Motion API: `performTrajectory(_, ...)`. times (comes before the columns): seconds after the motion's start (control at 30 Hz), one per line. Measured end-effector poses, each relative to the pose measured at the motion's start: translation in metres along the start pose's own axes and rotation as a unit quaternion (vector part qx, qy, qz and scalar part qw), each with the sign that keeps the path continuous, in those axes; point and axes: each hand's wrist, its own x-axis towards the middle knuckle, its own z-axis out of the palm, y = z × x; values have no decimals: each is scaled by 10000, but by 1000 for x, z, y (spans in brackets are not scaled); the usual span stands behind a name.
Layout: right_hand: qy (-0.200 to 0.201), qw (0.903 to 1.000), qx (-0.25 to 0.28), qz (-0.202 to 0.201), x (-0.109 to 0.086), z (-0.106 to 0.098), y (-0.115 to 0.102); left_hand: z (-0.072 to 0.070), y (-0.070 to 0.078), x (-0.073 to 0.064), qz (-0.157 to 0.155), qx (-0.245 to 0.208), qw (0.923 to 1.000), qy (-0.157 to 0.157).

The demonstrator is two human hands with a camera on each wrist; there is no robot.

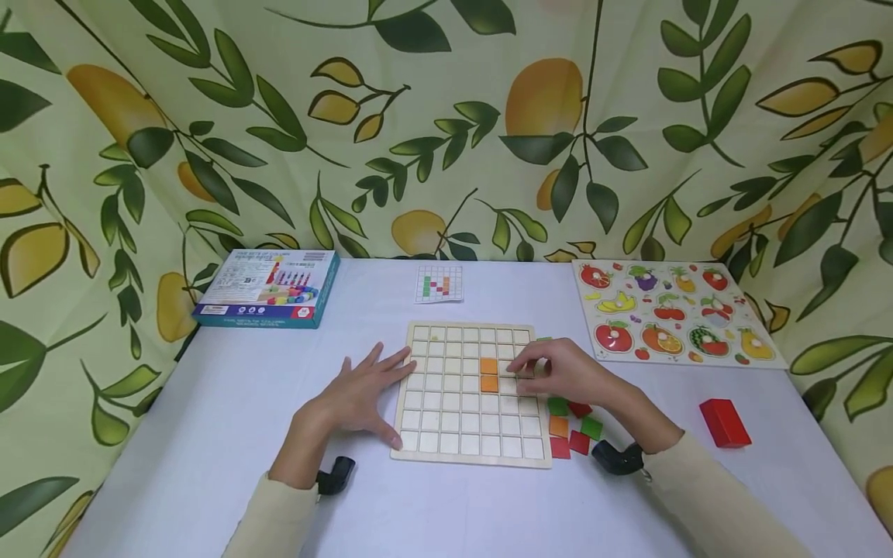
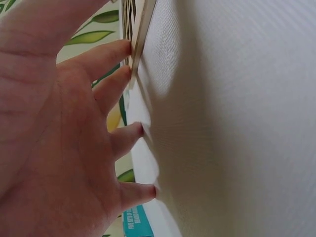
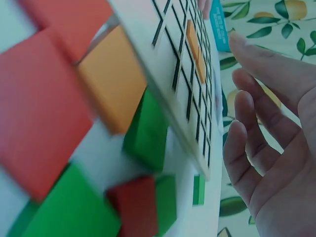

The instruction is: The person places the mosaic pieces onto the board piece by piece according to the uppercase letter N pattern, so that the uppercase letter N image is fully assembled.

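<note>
Left hand (image 1: 359, 397), fingers spread, touches a gridded wooden board (image 1: 449, 421) (two square orange tiles (image 1: 489, 384) inside); right hand (image 1: 565, 370) hovers, grip apart.

White table (image 1: 209, 434) beneath gridded board (image 1: 449, 401), loose tiles (image 1: 559, 427)

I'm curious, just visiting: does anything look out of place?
The loose red, green and orange square tiles look untidy, jumbled beside the pale wooden grid board, unlike two orange tiles seated in it.
</note>
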Motion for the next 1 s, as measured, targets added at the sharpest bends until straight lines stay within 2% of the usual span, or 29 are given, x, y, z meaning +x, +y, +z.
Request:
performTrajectory(0.27,-89,9990,-32,446,-27,-4,15,1,1,-1,31,37,10000,20)
performTrajectory(0.47,-102,9993,-20,370,-47,-8,22,-1,2,-1,12,30,10000,-4)
performTrajectory(0.73,-123,9975,-72,697,-67,-11,22,-1,0,-2,4,6,10000,-49)
performTrajectory(0.83,-223,9974,-21,682,-72,-10,21,0,-1,-1,26,-4,10000,-43)
performTrajectory(1.0,-354,9985,196,368,-77,-3,24,1,-1,0,29,-18,10000,-8)
